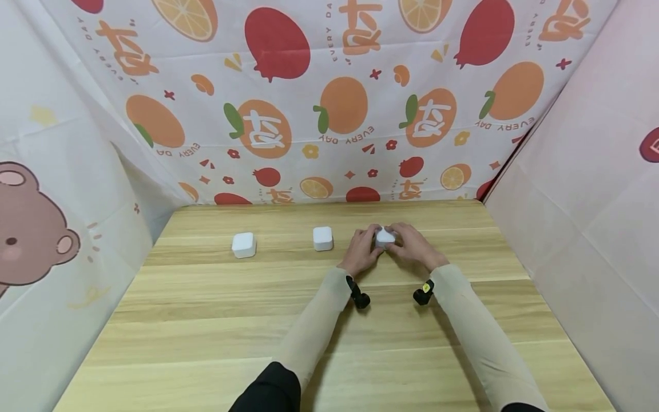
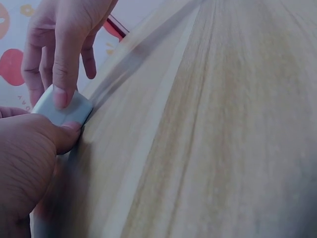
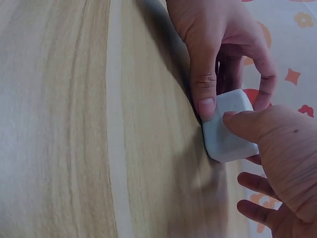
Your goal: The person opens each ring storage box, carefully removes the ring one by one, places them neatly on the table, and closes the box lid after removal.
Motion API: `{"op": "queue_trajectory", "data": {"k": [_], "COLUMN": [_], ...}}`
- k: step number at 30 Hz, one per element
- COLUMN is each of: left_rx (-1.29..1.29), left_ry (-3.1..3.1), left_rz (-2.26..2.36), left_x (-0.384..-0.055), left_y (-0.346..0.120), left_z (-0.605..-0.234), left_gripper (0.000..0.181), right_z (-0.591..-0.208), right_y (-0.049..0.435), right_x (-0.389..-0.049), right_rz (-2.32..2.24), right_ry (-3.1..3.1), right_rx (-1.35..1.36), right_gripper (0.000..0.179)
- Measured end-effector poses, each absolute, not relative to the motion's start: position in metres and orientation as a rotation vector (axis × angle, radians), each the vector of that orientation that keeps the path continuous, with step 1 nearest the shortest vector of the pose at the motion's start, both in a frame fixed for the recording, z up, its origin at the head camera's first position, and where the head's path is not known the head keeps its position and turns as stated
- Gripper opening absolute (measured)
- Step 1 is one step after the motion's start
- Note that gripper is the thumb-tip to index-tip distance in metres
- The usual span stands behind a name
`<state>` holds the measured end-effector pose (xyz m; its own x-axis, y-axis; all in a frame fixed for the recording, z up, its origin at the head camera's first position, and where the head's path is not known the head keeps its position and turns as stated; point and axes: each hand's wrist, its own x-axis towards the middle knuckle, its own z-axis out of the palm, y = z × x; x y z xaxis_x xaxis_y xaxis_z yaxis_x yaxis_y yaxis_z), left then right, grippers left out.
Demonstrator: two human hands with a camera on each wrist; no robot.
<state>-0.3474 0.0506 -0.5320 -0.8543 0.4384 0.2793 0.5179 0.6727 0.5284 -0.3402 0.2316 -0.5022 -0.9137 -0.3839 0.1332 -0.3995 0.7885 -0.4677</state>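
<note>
Both hands meet at a small white block with rounded corners (image 1: 384, 238), standing on the wooden table at the right of the row. My left hand (image 1: 361, 252) pinches its left side, the thumb on the near face. From the other side my right hand (image 1: 415, 246) holds the same block, its thumb also against the near face. In the right wrist view the block (image 3: 232, 141) touches the table along its lower edge. Fingers behind the block are partly hidden in the left wrist view, where only part of the block (image 2: 74, 110) shows.
Two similar white blocks stand to the left: one in the middle (image 1: 322, 238), another farther left (image 1: 244, 245). A fruit-print cloth (image 1: 329, 154) hangs behind the table's (image 1: 206, 320) far edge. Pale cloths hang at both sides. Each wrist wears a small black camera.
</note>
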Motion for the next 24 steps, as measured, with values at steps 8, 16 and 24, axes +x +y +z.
{"op": "queue_trajectory", "data": {"k": [8, 16, 24], "left_rx": [-0.808, -0.798, -0.806], "left_ry": [-2.732, -2.751, -2.742], "left_rz": [-0.951, -0.949, -0.984], "left_x": [-0.3489, -0.3529, -0.3542], "left_y": [0.0510, 0.0528, 0.0536], "left_z": [-0.5311, -0.5340, -0.5366], "left_gripper": [0.047, 0.043, 0.040], "right_z": [-0.5015, -0.5019, -0.5048], "right_y": [0.2320, 0.2326, 0.2343], "right_x": [-0.3423, -0.3442, -0.3463], "right_rz": [0.896, 0.927, 0.971], "right_ry": [-2.924, -2.954, -2.945], "right_rx": [0.689, 0.669, 0.647], "right_gripper": [0.040, 0.042, 0.043]}}
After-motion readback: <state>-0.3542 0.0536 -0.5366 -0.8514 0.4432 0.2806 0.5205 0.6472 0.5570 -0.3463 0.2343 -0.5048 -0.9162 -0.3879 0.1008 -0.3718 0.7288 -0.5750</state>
